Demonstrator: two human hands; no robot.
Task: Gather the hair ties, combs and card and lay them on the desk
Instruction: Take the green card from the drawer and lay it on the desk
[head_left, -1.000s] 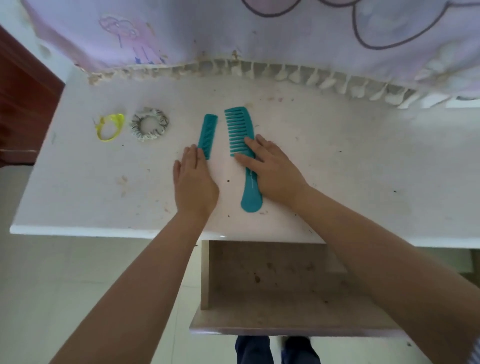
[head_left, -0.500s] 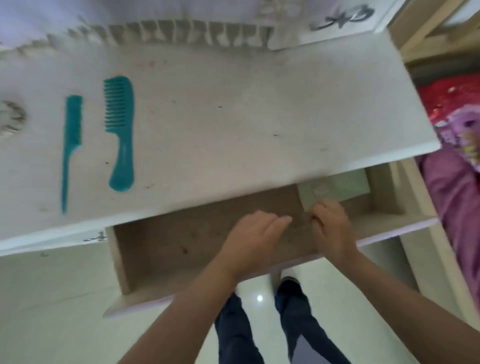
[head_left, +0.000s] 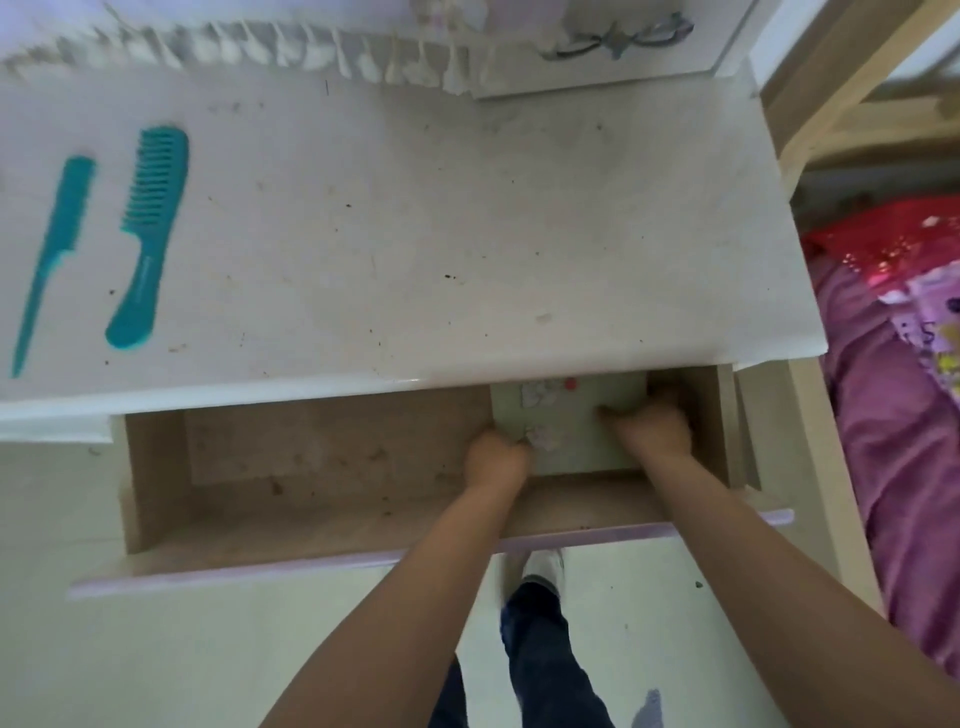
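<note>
Two teal combs lie side by side at the left of the white desk (head_left: 467, 234): a thin tail comb (head_left: 52, 249) and a wide-toothed comb (head_left: 145, 239). Below the desk's front edge an open wooden drawer (head_left: 311, 499) holds a pale green card (head_left: 571, 415) with small pink and red marks, at its right end. My left hand (head_left: 496, 460) grips the card's left edge. My right hand (head_left: 654, 428) has its fingers curled on the card's right edge. The hair ties are out of view.
A fringed cloth (head_left: 260, 47) hangs along the desk's back. A wooden bed frame (head_left: 810, 135) and pink and red bedding (head_left: 904, 364) stand close on the right. Pale floor and my legs (head_left: 540, 654) show below the drawer.
Both hands left the combs on the desk and went down into the drawer. They moved from hovering near the card to gripping its two edges. The view swung right.
</note>
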